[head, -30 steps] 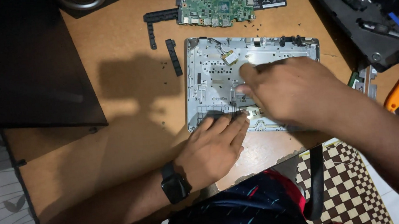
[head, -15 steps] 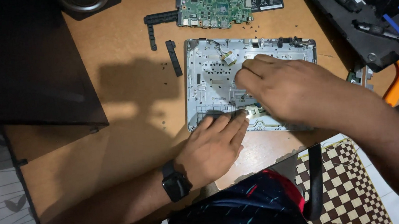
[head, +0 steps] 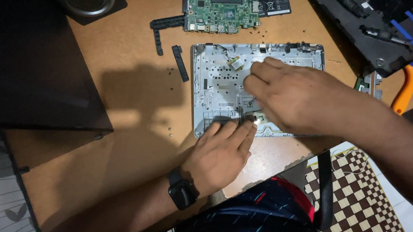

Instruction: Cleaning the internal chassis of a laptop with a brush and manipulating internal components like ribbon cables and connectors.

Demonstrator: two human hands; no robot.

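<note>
A silver laptop chassis (head: 214,78) lies inside-up on the brown table (head: 137,133). My left hand (head: 220,153), with a black watch (head: 182,195) on its wrist, rests flat with its fingertips pressing on the chassis's near edge. My right hand (head: 295,95) hovers over the middle of the chassis with its fingers curled and pointing left. A thin dark tool tip (head: 251,100) pokes out beneath those fingers, touching the metal plate; the rest of the tool is hidden.
A green circuit board (head: 219,9) lies behind the chassis, with black plastic strips (head: 181,63) and loose screws (head: 169,72) to its left. A black panel (head: 29,68) covers the left side. A black base cover (head: 366,23) and an orange tool (head: 410,89) sit at right.
My right hand has shifted slightly up and right over the chassis. My left hand has stayed on the near edge.
</note>
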